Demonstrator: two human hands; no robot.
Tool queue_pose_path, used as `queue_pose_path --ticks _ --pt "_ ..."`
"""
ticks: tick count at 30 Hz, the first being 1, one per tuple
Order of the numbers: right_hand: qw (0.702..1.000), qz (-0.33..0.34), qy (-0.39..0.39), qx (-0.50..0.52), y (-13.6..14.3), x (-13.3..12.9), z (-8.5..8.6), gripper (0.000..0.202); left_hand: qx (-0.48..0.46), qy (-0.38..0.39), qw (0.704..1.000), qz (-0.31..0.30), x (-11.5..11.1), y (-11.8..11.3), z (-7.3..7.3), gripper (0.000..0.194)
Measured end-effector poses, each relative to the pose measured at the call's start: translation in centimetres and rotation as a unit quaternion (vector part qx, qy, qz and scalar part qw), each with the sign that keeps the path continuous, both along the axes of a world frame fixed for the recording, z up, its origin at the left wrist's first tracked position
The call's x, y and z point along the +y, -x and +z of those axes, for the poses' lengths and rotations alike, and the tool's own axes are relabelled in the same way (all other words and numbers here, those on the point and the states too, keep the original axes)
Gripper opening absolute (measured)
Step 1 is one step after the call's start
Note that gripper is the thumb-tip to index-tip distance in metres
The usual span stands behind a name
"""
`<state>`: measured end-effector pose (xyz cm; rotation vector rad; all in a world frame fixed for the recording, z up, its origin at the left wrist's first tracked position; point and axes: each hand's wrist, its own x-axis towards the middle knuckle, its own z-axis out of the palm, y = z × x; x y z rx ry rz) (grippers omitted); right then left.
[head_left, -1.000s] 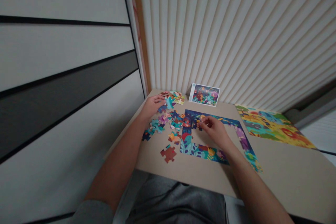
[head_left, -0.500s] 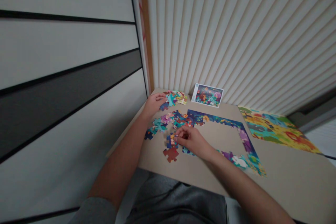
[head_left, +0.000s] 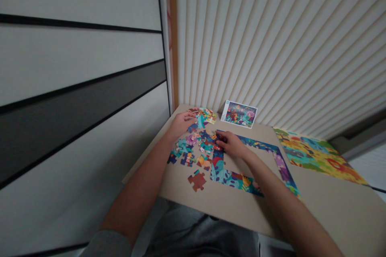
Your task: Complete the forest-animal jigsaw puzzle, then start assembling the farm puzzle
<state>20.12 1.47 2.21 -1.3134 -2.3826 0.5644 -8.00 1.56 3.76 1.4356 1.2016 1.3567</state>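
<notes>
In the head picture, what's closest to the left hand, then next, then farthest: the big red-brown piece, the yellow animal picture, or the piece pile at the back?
1. Piece pile: just right of the left hand.
2. Red-brown piece: nearer the camera, slightly right.
3. Yellow animal picture: far over to the right.

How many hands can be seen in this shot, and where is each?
2: the left hand by the loose puzzle pieces, and the right hand at the far left corner of the puzzle border. Neither is fully hidden.
</notes>
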Motion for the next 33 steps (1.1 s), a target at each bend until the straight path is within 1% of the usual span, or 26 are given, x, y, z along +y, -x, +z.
queue_pose_path --ticks 2,5,8,10,11,13,15,17,18,20,23,25,29,33 --pt "1.0 0.019 -0.002 -0.022 0.3 0.8 -0.1 0.053 0.038 -0.013 0.999 -0.014 0.1 -0.1 -0.3 0.03" --pt "0.999 0.016 0.025 -0.022 0.8 1.7 -0.3 0.043 0.12 -0.034 0.992 -0.027 0.2 -0.2 -0.7 0.024" --pt "0.995 -0.019 0.079 0.05 0.7 2.1 -0.2 0.028 0.2 -0.047 0.978 -0.022 0.4 -0.4 -1.1 0.022" --pt "0.983 -0.047 0.127 0.126 -0.1 1.9 0.2 0.025 0.234 -0.052 0.971 -0.017 0.5 -0.4 -1.4 0.02" --pt "0.974 -0.062 0.142 0.167 -0.8 1.6 0.5 0.026 0.252 -0.055 0.966 -0.014 0.5 -0.5 -1.5 0.02" --pt "0.956 -0.096 0.138 0.241 -2.5 0.7 1.2 0.031 0.293 -0.06 0.954 -0.007 0.4 -0.5 -1.8 0.02" --pt "0.942 -0.127 0.117 0.288 -4.5 -0.7 1.7 0.047 0.336 -0.063 0.94 0.003 0.1 -0.7 -2.1 0.019" --pt "0.93 -0.147 0.134 0.309 -6.1 -2.4 1.9 0.062 0.379 -0.065 0.923 0.011 -0.2 -0.9 -2.3 0.018" --pt "0.922 -0.153 0.152 0.321 -6.7 -3.2 1.9 0.064 0.399 -0.066 0.915 0.013 -0.3 -1.1 -2.4 0.017" --pt "0.909 -0.16 0.183 0.339 -7.4 -4.5 1.7 0.057 0.432 -0.07 0.899 0.012 -0.6 -1.4 -2.5 0.015" --pt "0.908 -0.19 0.185 0.324 -7.4 -5.6 1.1 0.039 0.468 -0.075 0.88 0.01 -0.8 -1.8 -2.6 0.014" --pt "0.911 -0.209 0.18 0.306 -7.2 -5.6 0.7 0.032 0.483 -0.079 0.872 0.007 -1.0 -2.1 -2.6 0.015" --pt "0.906 -0.202 0.191 0.319 -6.8 -5.4 0.3 0.03 0.491 -0.091 0.867 -0.002 -1.1 -2.3 -2.4 0.017" --pt "0.898 -0.194 0.202 0.339 -6.8 -5.6 0.4 0.032 0.475 -0.094 0.875 -0.005 -0.8 -1.8 -2.1 0.018"
